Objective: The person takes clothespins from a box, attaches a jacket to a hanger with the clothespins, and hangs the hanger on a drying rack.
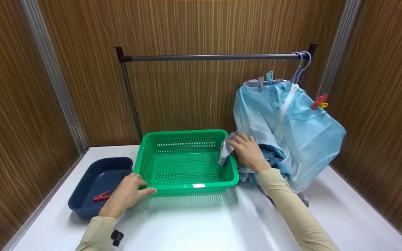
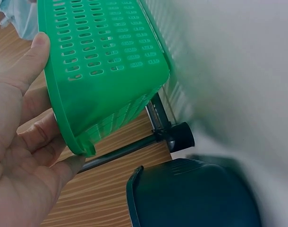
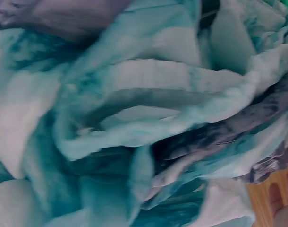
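Note:
My left hand (image 1: 127, 193) grips the near left corner of a green perforated plastic basket (image 1: 187, 188), its fingers at the rim in the left wrist view. At the basket's right rim, my right hand (image 1: 248, 151) holds a patterned grey-and-white cloth (image 1: 224, 152), part of which hangs inside the basket. Only a few fingers (image 3: 277, 201) of that hand show at the edge of the right wrist view. Bunched blue-white and grey fabric (image 3: 153, 127) fills most of that view. Light blue clothing (image 1: 284, 115) hangs just beyond the right hand.
A black rail (image 1: 204, 57) spans the back, with purple hangers (image 1: 300, 66) at its right end. Red (image 1: 319, 101), teal (image 1: 269, 76) and other pegs clip the clothing. Left of the basket sits a dark blue tub (image 1: 99, 167) with a red clothespin (image 1: 102, 197). Wood-grain walls enclose the white table (image 1: 194, 223).

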Demonstrator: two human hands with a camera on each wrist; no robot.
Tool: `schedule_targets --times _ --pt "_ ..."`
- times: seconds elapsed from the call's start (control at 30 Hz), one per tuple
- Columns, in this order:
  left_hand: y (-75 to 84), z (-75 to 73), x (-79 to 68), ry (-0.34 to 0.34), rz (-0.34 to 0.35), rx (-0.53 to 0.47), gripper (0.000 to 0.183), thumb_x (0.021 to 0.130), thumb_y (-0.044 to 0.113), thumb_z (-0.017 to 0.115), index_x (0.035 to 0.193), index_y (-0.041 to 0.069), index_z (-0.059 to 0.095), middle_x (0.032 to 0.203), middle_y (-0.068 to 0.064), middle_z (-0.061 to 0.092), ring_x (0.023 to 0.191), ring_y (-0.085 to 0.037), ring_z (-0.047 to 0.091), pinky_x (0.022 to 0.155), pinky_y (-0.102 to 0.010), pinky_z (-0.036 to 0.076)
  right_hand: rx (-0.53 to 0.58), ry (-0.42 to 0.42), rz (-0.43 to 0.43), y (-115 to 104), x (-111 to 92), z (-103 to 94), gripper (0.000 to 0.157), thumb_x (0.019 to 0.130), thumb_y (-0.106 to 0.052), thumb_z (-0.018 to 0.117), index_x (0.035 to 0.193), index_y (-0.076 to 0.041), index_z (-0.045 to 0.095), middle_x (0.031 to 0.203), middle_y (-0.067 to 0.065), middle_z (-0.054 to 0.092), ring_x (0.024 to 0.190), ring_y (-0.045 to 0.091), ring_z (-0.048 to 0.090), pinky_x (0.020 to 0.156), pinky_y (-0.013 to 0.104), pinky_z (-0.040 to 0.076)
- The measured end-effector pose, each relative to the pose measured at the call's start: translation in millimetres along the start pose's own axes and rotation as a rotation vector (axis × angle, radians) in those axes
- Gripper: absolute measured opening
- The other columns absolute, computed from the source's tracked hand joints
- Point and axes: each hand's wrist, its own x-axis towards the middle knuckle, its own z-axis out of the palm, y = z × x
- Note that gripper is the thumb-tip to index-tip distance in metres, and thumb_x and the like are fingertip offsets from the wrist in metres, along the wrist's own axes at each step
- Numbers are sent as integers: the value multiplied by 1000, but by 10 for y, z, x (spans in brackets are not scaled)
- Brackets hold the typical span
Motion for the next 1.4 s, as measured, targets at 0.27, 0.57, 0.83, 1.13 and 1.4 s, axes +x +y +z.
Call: schedule_targets --times 0.27,0.57,0.83,1.13,1.4 --pt "23 18 6 -10 -14 -8 52 81 43 77 108 -1 74 97 -6 62 89 -17 54 81 -40 48 -33 45 47 52 -39 22 16 87 2 62 85 -9 73 80 10 68 81 31 59 70 47 46" --pt "3 27 26 0 1 -21 48 80 41 79 105 0 76 92 -5 63 85 -15 52 76 -36 48 -141 -89 186 389 -289 -44 22 90 2 59 78 -7 76 88 12 65 93 34 55 81 52 43" --pt "4 -3 31 -6 -19 -19 53 79 43 79 107 -2 74 97 -7 64 87 -17 54 80 -40 49 81 -235 363 405 -316 -158 34 97 -18 48 83 -3 76 100 17 68 100 38 57 92 54 46" --pt "0 5 43 10 -3 -26 50 78 40 81 104 -3 75 95 -8 67 87 -16 56 79 -40 51 17 -253 301 222 -343 -56 52 86 -35 75 129 -12 59 115 16 61 108 38 54 84 59 47" --pt "3 27 57 31 22 -37 45 77 38 82 100 0 77 93 -6 67 87 -16 57 79 -39 52 153 -300 297 154 -445 80 43 97 -27 61 136 -8 58 132 20 56 125 41 49 100 61 40"
